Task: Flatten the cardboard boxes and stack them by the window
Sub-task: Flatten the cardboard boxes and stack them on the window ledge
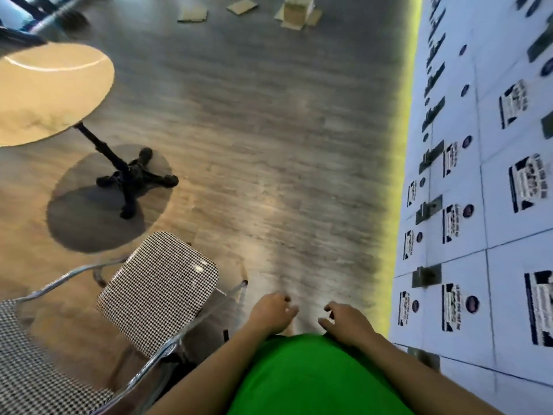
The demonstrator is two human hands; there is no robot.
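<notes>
Far ahead on the wooden floor lies an upright cardboard box (296,12) with its flaps spread out. Two flat cardboard pieces lie to its left, one (241,6) near it and one (192,15) further left. My left hand (270,313) and my right hand (347,323) hang in front of my green shirt at the bottom of the view. Both have loosely curled fingers and hold nothing. The boxes are far from both hands.
A round wooden table (45,91) on a black four-footed base (131,178) stands at the left. A chrome chair with a checked seat (158,289) is at the lower left. A white wall of lockers with labels (484,205) runs along the right.
</notes>
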